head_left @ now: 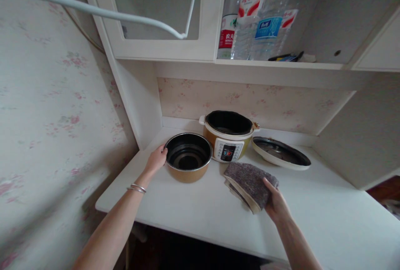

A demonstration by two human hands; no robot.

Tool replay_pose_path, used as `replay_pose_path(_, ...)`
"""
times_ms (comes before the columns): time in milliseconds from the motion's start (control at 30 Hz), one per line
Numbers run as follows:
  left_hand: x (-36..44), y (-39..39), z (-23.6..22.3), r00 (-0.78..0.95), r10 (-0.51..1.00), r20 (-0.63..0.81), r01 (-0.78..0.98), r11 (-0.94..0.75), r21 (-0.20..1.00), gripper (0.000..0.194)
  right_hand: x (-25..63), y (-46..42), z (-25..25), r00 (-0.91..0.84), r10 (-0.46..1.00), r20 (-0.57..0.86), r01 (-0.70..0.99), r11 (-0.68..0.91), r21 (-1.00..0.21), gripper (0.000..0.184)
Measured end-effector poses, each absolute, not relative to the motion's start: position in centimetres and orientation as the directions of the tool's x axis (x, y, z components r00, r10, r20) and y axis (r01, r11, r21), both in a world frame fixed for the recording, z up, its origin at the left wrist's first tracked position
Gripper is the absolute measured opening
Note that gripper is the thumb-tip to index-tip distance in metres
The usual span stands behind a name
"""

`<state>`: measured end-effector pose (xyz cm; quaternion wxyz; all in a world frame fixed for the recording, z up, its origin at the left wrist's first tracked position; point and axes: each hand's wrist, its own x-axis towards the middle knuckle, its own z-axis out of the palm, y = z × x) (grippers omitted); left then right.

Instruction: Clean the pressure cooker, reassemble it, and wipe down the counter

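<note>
A round inner pot (188,175), black inside and tan outside, stands upright on the white counter. My left hand (156,159) grips its left rim. In my right hand (274,201) is a folded grey-brown cloth (248,180), pinched at its right end with the thumb on top. The cloth is in front of the rice cooker (230,147), whose top is uncovered, showing a dark inside. To the cooker's right lies its detached lid (281,153), dark inner side up.
The white counter (187,203) has a wall panel on its left and another on its right. Overhead, a cabinet shelf holds several plastic bottles (250,20) and small items. A white bent rod or cable (125,15) crosses the upper left, close to the camera.
</note>
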<state>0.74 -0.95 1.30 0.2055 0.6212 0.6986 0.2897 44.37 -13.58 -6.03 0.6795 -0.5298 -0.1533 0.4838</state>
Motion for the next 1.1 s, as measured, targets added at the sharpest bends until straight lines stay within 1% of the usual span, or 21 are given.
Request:
replay_pose_path(67,0.6,-0.9,1.5,-0.141,0.986,0.093,0.794,0.056,0.606,0.040,43.2,-13.4,-6.1,0.392,0.846,-0.362,-0.542,-0.105,-0.833,0.055)
replay_pose_path(100,0.6,-1.0,1.7,-0.154,0.981,0.120,0.824,0.060,0.563,0.042,42.6,-13.3,-5.9,0.375,0.844,-0.384,-0.548,-0.132,-0.826,0.054)
replay_pose_path(167,0.6,-1.2,2.2,-0.193,0.957,0.217,0.889,0.077,0.452,0.044,41.0,-13.0,-5.5,0.382,0.846,-0.372,-0.515,-0.139,-0.846,0.056)
replay_pose_path(233,0.8,-1.8,2.8,-0.192,0.917,0.351,0.939,0.068,0.336,0.042,39.0,-12.7,-4.8,0.353,0.877,-0.326,-0.471,-0.134,-0.872,0.059)
replay_pose_path(267,1.1,-2.3,3.1,-0.153,0.899,0.410,0.958,0.032,0.286,0.039,37.8,-12.6,-4.5,0.329,0.896,-0.297,-0.451,-0.127,-0.883,0.061)
replay_pose_path(333,2.2,-3.5,3.6,-0.020,0.874,0.485,0.973,-0.094,0.210,0.034,34.8,-12.5,-3.9,0.282,0.929,-0.240,-0.420,-0.105,-0.902,0.063)
replay_pose_path(400,3.8,-5.1,3.8,0.132,0.857,0.498,0.952,-0.249,0.176,0.033,31.3,-12.7,-3.4,0.289,0.939,-0.188,-0.399,-0.061,-0.915,0.065)
replay_pose_path(500,6.9,-7.6,3.5,0.292,0.836,0.465,0.884,-0.421,0.203,0.033,26.5,-13.4,-3.2,0.397,0.906,-0.146,-0.373,0.014,-0.928,0.068)
replay_pose_path(567,8.5,-8.7,3.2,0.343,0.832,0.436,0.855,-0.469,0.223,0.033,24.3,-13.7,-3.3,0.414,0.903,-0.119,-0.316,0.020,-0.949,0.067)
replay_pose_path(667,9.5,-9.1,2.7,0.336,0.848,0.411,0.857,-0.456,0.239,0.039,23.0,-13.5,-3.6,0.320,0.945,-0.068,-0.221,0.005,-0.975,0.062)
replay_pose_path(733,9.0,-8.7,2.4,0.299,0.861,0.412,0.869,-0.424,0.254,0.046,23.2,-12.6,-3.9,0.317,0.945,-0.075,-0.207,-0.008,-0.978,0.058)
replay_pose_path(833,7.2,-7.6,2.0,0.273,0.870,0.411,0.871,-0.405,0.277,0.051,24.2,-10.3,-3.9,0.393,0.916,-0.077,-0.211,0.008,-0.978,0.052)
replay_pose_path(900,5.7,-6.7,1.9,0.285,0.871,0.400,0.863,-0.415,0.287,0.052,24.8,-8.4,-3.6,0.401,0.914,-0.060,-0.206,0.026,-0.978,0.050)
replay_pose_path(1000,3.3,-5.0,2.0,0.292,0.888,0.355,0.862,-0.405,0.304,0.051,25.5,-5.5,-3.0,0.328,0.940,-0.099,-0.241,-0.019,-0.970,0.048)
replay_pose_path(1100,0.8,-3.0,2.7,0.285,0.923,0.257,0.866,-0.363,0.344,0.049,26.2,-2.6,-2.5,0.236,0.961,-0.145,-0.284,-0.075,-0.956,0.047)
